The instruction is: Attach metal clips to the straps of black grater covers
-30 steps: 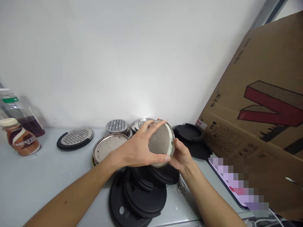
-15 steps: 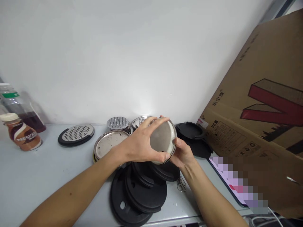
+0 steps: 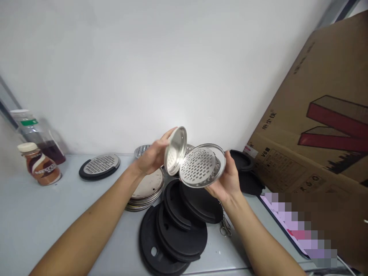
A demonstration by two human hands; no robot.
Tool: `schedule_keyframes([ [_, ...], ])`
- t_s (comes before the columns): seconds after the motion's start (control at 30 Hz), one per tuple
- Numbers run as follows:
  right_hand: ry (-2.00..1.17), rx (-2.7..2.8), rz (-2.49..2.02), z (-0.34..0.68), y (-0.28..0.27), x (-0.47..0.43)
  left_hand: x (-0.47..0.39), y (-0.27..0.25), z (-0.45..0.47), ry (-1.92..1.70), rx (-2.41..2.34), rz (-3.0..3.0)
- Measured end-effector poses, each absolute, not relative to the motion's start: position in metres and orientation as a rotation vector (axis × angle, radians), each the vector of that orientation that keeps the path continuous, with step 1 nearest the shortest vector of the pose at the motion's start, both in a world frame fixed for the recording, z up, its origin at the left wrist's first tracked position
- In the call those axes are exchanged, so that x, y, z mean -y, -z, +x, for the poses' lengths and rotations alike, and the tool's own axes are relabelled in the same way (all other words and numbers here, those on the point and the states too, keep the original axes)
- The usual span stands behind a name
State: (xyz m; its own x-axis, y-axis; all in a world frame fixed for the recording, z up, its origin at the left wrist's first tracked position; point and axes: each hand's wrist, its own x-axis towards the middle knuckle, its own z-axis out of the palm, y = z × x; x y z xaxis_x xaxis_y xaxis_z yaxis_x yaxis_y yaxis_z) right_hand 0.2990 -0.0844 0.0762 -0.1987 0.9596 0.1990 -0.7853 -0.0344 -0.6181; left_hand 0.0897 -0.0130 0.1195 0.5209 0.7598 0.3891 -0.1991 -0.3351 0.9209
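My left hand is closed around a shallow round metal lid, tilted so its shiny inner side faces right. My right hand grips a round metal dish from its right side. Inside that dish lies a perforated metal disc, its slotted face up. The lid's lower edge is close to the dish; whether they touch I cannot tell. Below the hands several black round pieces overlap on the table. Behind my left wrist stands a stack of metal lids.
A slotted disc in a black holder lies left. Beyond it stand a Nescafé bottle and a clear bottle of dark liquid. A cardboard box leans at right, near a blurred phone, black bowls and metal clips.
The lid has come away from the dish and moved left in my left hand, uncovering the perforated disc. My right hand keeps the dish. The view has shifted slightly.
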Motion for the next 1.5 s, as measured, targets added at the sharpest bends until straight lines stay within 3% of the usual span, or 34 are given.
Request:
schedule_keyframes([
  [0.13,-1.735,0.685,-0.238,0.304,-0.071,0.074,-0.01,-0.111,0.086,-0.935,-0.351,1.098],
  [0.33,-1.663,0.593,-0.245,0.302,-0.073,0.076,-0.033,-0.103,0.079,-1.115,-0.723,0.943],
  [0.67,-1.539,0.434,-0.388,0.32,-0.081,0.075,-0.011,-0.087,-0.007,-1.134,-1.285,1.478],
  [1.0,-1.564,0.468,-0.478,0.312,-0.071,0.069,-0.01,-0.04,-0.008,-1.048,-1.753,2.106],
  [1.13,-1.682,0.411,-0.56,0.299,-0.069,0.07,0.0,-0.046,-0.008,-0.996,-1.769,2.226],
  [1.23,-1.716,0.396,-0.57,0.29,-0.069,0.072,0.021,-0.07,0.008,-1.229,-1.727,2.353],
  [1.3,-1.688,0.42,-0.569,0.287,-0.069,0.073,0.041,-0.088,0.029,-1.318,-1.443,2.518],
  [1.5,-1.621,0.562,-0.605,0.287,-0.067,0.071,0.069,-0.108,0.08,-0.767,-0.754,2.889],
])
